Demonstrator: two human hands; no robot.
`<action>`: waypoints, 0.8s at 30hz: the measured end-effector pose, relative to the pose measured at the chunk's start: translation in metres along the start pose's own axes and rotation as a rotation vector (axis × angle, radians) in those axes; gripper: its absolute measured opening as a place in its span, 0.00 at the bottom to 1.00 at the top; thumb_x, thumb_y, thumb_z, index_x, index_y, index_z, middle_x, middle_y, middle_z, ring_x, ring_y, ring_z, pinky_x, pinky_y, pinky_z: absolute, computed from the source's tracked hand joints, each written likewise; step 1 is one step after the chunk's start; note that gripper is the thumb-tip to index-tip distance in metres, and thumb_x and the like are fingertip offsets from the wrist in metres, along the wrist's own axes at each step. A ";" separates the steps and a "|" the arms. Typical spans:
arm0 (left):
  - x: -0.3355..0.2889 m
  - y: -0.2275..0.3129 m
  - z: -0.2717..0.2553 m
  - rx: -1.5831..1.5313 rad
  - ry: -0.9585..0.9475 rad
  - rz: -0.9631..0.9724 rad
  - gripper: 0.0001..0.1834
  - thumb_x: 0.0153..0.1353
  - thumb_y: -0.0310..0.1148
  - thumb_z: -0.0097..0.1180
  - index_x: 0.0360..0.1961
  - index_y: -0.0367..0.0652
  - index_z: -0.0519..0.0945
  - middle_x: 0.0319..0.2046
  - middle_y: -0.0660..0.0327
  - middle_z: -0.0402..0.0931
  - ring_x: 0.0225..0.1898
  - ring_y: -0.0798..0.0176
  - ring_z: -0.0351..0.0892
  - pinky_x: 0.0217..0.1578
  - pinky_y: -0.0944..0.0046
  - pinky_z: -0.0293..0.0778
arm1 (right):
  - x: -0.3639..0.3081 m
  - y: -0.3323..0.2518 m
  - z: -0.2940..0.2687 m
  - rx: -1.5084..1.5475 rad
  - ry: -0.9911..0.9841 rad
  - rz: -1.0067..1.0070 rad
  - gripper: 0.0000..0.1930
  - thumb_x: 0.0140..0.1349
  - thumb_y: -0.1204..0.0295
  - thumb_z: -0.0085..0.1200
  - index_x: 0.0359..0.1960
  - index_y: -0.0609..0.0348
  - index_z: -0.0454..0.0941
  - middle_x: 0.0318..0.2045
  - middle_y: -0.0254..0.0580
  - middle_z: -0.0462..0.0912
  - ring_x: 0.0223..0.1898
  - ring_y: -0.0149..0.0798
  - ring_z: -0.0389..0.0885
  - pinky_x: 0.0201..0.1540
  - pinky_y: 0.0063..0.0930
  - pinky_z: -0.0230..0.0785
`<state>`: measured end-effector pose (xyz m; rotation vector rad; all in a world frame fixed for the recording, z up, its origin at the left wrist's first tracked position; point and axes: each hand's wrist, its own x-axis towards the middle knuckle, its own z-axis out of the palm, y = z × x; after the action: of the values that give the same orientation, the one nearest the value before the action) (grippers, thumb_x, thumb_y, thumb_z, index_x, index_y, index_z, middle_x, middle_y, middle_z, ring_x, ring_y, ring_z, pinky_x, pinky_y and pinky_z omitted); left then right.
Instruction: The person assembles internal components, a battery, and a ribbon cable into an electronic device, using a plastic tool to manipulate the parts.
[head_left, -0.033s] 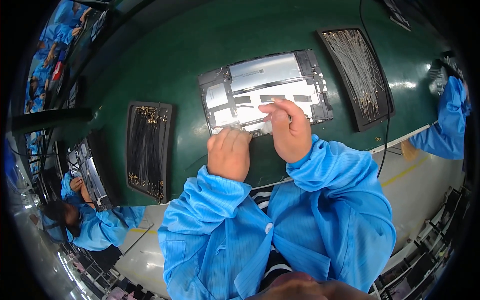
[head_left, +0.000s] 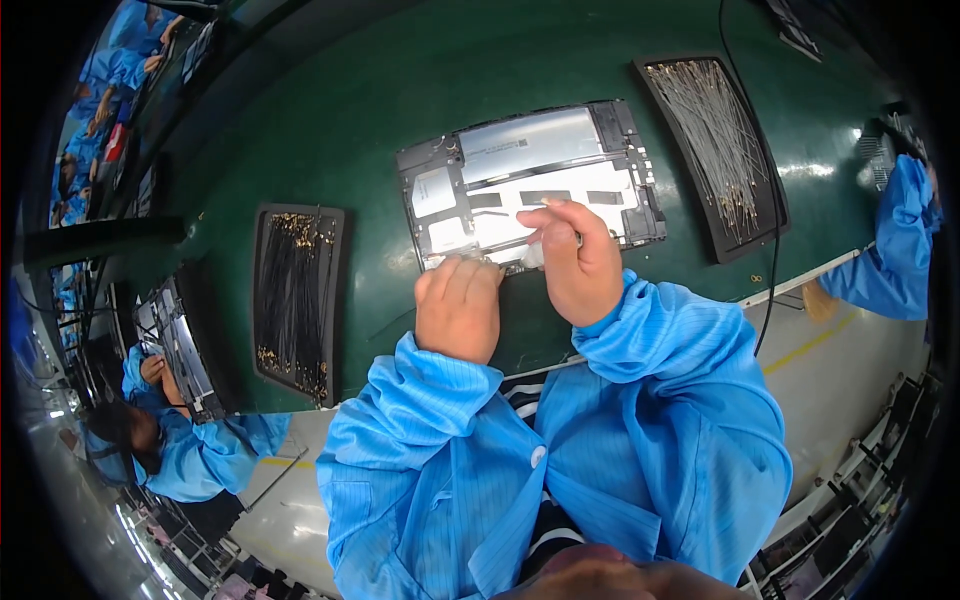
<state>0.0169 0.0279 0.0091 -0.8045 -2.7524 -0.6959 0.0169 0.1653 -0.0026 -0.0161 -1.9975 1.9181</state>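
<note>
An opened tablet (head_left: 534, 142) lies on the green table, with a silver battery panel in its far part and white panels with black strips nearer me. At its near edge, left of the middle, my left hand (head_left: 457, 308) rests with its fingers bent and pressed together; the fingertips are hidden. My right hand (head_left: 583, 262) is over the near edge, right of the middle, thumb and fingers curled toward each other. A small whitish, translucent piece (head_left: 533, 256) shows beside the right thumb. What either hand pinches is too small or hidden to name.
Left of the tablet stands a black tray (head_left: 340, 300) of dark thin cables with gold ends. Another black tray (head_left: 712, 215) at the right holds grey cables. A black cord (head_left: 768, 290) crosses the right side. Co-workers in blue sit at left and right.
</note>
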 end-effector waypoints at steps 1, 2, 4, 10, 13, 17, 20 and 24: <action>0.000 0.000 0.000 0.009 -0.001 -0.004 0.09 0.41 0.22 0.54 0.28 0.40 0.73 0.28 0.57 0.72 0.36 0.54 0.69 0.39 0.59 0.61 | 0.000 0.000 0.000 0.000 -0.001 0.000 0.12 0.57 0.69 0.41 0.37 0.66 0.65 0.31 0.47 0.76 0.32 0.35 0.74 0.36 0.23 0.65; 0.000 0.000 0.000 0.009 -0.001 -0.004 0.09 0.41 0.22 0.54 0.28 0.40 0.73 0.28 0.57 0.72 0.36 0.54 0.69 0.39 0.59 0.61 | 0.000 0.000 0.000 0.004 -0.017 0.010 0.12 0.57 0.68 0.42 0.37 0.66 0.66 0.31 0.47 0.76 0.32 0.36 0.74 0.36 0.24 0.65; -0.001 0.000 0.001 0.027 0.024 0.004 0.09 0.41 0.23 0.54 0.28 0.40 0.73 0.28 0.57 0.72 0.36 0.54 0.69 0.39 0.59 0.61 | -0.001 -0.001 0.000 0.008 -0.034 0.019 0.13 0.57 0.68 0.42 0.37 0.66 0.66 0.31 0.47 0.76 0.32 0.36 0.75 0.36 0.24 0.66; -0.001 -0.002 0.000 0.013 0.006 0.012 0.09 0.40 0.22 0.54 0.27 0.39 0.73 0.28 0.57 0.72 0.35 0.54 0.70 0.38 0.59 0.61 | -0.001 -0.001 -0.001 -0.026 -0.074 0.000 0.13 0.56 0.66 0.43 0.36 0.66 0.66 0.30 0.47 0.76 0.32 0.38 0.75 0.35 0.24 0.66; -0.001 -0.003 0.000 -0.004 -0.003 0.009 0.09 0.40 0.22 0.54 0.27 0.39 0.73 0.27 0.57 0.72 0.35 0.54 0.70 0.37 0.59 0.61 | 0.001 -0.002 -0.003 -0.040 -0.123 0.010 0.13 0.56 0.67 0.43 0.36 0.66 0.67 0.29 0.47 0.76 0.32 0.38 0.75 0.35 0.24 0.67; 0.001 -0.002 0.000 -0.009 -0.013 0.007 0.09 0.40 0.22 0.53 0.27 0.39 0.73 0.28 0.57 0.72 0.35 0.54 0.69 0.37 0.59 0.61 | 0.002 -0.007 -0.004 -0.058 -0.132 0.028 0.11 0.55 0.67 0.43 0.32 0.65 0.69 0.27 0.46 0.76 0.29 0.40 0.75 0.32 0.25 0.66; 0.003 -0.002 -0.002 0.045 -0.015 0.025 0.07 0.40 0.25 0.49 0.26 0.42 0.72 0.27 0.61 0.71 0.35 0.58 0.69 0.36 0.62 0.61 | 0.019 -0.025 -0.003 -0.189 -0.298 -0.050 0.10 0.54 0.67 0.44 0.29 0.64 0.70 0.24 0.46 0.75 0.27 0.44 0.74 0.30 0.29 0.66; 0.000 -0.005 -0.004 0.056 -0.021 0.044 0.08 0.39 0.25 0.49 0.26 0.41 0.72 0.27 0.61 0.70 0.34 0.59 0.69 0.35 0.61 0.61 | 0.024 -0.030 0.006 -0.434 -0.556 -0.278 0.09 0.51 0.67 0.45 0.25 0.60 0.71 0.23 0.46 0.75 0.25 0.47 0.72 0.29 0.34 0.65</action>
<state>0.0139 0.0225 0.0103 -0.8620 -2.7509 -0.6027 0.0001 0.1641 0.0320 0.7113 -2.5672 1.3792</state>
